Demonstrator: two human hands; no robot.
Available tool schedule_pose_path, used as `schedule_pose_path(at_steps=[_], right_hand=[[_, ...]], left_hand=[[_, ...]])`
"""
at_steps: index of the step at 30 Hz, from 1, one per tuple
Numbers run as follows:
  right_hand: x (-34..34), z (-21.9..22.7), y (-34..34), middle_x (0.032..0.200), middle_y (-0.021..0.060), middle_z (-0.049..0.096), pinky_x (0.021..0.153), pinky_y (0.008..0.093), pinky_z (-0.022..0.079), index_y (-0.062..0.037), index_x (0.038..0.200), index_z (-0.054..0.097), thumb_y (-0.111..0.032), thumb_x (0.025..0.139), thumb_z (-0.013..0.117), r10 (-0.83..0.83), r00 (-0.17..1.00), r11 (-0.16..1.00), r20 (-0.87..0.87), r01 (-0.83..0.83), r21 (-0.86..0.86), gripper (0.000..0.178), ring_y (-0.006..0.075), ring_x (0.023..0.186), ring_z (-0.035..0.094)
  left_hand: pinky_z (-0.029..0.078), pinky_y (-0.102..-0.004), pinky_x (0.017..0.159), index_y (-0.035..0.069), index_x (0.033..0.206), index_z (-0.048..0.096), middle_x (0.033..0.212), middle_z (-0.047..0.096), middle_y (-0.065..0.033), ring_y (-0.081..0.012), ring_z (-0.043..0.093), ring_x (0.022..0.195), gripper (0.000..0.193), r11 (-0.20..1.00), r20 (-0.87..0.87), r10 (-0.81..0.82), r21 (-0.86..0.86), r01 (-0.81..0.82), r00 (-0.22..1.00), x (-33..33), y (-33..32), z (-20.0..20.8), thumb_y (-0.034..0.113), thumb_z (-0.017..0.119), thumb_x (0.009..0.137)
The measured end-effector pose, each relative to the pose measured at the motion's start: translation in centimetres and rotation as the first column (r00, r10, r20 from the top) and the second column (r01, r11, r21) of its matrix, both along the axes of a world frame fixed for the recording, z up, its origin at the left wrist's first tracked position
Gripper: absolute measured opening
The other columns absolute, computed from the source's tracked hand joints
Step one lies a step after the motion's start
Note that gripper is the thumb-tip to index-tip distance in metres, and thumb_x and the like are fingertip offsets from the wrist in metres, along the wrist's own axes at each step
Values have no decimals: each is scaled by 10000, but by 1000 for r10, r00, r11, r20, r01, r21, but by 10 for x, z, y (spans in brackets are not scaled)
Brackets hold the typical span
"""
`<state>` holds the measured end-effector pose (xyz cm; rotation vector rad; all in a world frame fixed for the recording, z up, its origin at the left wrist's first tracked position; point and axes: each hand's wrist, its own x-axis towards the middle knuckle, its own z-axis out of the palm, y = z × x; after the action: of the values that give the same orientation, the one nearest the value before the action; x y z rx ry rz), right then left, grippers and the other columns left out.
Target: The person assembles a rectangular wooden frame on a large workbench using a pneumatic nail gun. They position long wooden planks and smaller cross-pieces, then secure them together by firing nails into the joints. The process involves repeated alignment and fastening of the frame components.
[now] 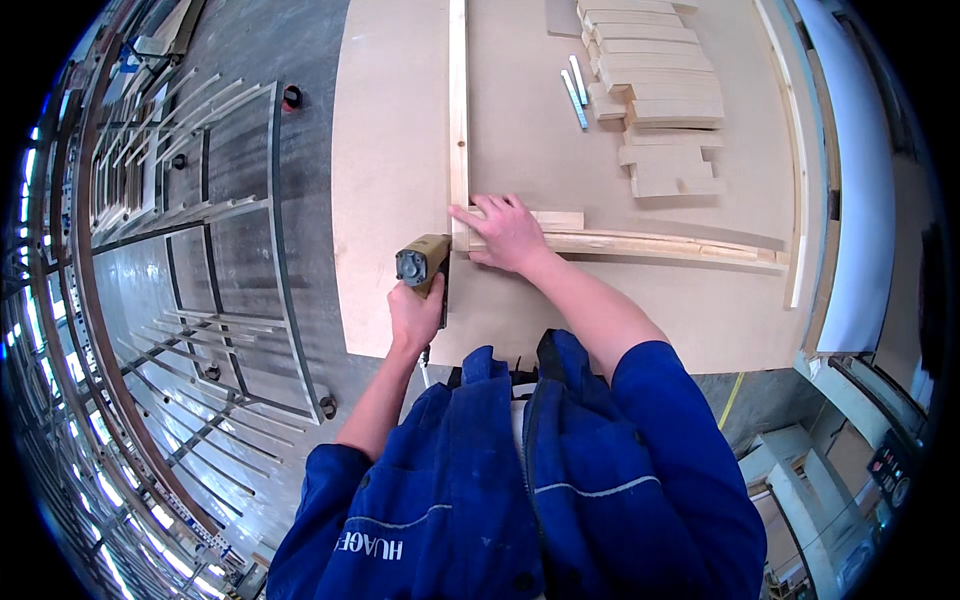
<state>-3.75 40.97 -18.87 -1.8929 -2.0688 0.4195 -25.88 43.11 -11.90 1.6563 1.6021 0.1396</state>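
My left hand (412,318) is wrapped round the handle of a tan and black air nail gun (428,256), its nose against or very near the left side of a wooden frame corner. Over that corner lies my right hand (510,235), thumb and fingers gripping the joined wood. A long wooden strip (459,110) runs away from the corner toward the far edge. Another strip (670,246) runs from it to the right, and a short wooden piece (562,220) lies along its far side. The exact contact point of the nose is hidden.
On the board-topped table (390,150), several notched wooden blocks (660,85) lie in a row at the far right. Two strips of metal fasteners (573,98) lie beside them. A long strip (798,170) borders the right side. Left on the floor stands a metal rack (280,220).
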Motion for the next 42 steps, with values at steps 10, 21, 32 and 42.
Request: schedule_pose_path(at_steps=[10,21,32,42], right_hand=[[0,-4,-1,1352,101,583,1055,426,458,-328,1505,498,-430,661,899,-32,997,1000,-66,32,-2,939,249,1267,581],[-1,-6,1,1325,88,603,1029,411,464,-319,1475,522,-398,671,879,-44,996,999,-82,43,-15,883,230,1253,587],[-1,-4,-2,1371,107,583,1077,436,442,-311,1499,497,-415,705,871,-37,997,999,-66,38,1,884,241,1284,575],[3,-6,-2,1343,133,588,1073,419,455,-27,1411,497,-376,643,876,-97,979,992,-179,111,68,925,292,1217,604]], left_hand=[[553,-430,645,-72,1014,738,733,714,-237,-305,741,681,307,982,-17,-162,97,163,987,24,-2,2,224,707,943],[555,-443,635,-100,975,718,703,692,-256,-321,742,671,313,987,-46,-154,42,156,987,37,-14,7,209,684,945],[547,-463,625,-113,898,714,695,685,-281,-366,746,679,326,985,61,-111,143,101,992,25,-23,-2,212,711,918],[566,-452,660,-107,959,723,775,723,-276,-354,766,753,299,971,162,-43,239,3,986,24,-18,-1,190,713,924]])
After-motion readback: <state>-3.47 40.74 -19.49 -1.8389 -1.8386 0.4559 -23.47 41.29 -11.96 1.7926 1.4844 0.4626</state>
